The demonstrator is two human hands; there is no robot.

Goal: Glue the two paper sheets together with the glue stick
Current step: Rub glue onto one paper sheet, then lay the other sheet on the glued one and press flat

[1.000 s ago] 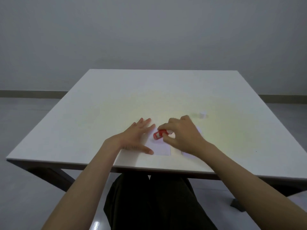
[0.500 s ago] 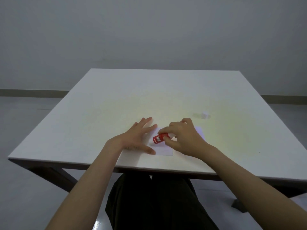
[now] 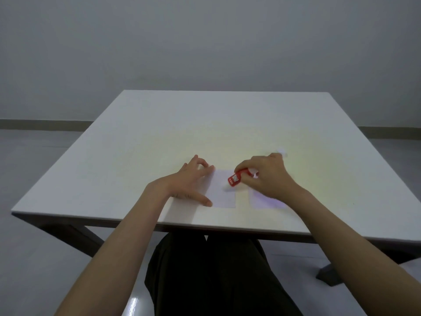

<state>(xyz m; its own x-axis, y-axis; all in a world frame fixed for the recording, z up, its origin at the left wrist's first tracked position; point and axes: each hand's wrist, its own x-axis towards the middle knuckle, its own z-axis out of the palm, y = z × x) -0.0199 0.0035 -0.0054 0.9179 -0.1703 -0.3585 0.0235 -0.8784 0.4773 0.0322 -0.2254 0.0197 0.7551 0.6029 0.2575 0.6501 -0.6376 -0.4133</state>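
Note:
Two small white paper sheets lie near the table's front edge. The left sheet (image 3: 222,192) is pinned flat at its left side by the spread fingers of my left hand (image 3: 190,181). My right hand (image 3: 270,176) grips a red glue stick (image 3: 235,177), tilted, its lower end touching the left sheet's upper right part. The right sheet (image 3: 264,201) lies just to the right, mostly hidden under my right hand and wrist.
The white table (image 3: 205,124) stretches far ahead of the sheets. A small white object (image 3: 282,153), maybe the glue stick's cap, lies just behind my right hand. My dark-clothed legs are under the front edge.
My right hand has carried the glue stick rightward across the left sheet, uncovering more of it. My left hand has stayed on the sheet's left side.

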